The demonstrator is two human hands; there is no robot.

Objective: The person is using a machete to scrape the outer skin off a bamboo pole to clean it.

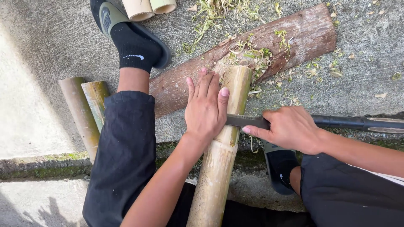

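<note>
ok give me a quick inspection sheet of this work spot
surface: grey concrete ground, mossy step edge near the person's legs
job's things: long yellow-green bamboo pole lying with its far end on a reddish-brown wooden log; dark-bladed knife with a long black handle set across the pole
clutter: green and pale bamboo shavings around the log; two cut bamboo pieces at left, two pale bamboo tube ends at top
hands: left hand flat on the pole, thumb along it; right hand gripping the knife by the blade base
cables: nothing seen
surroundings: the person's feet in black socks and dark slide sandals
</note>
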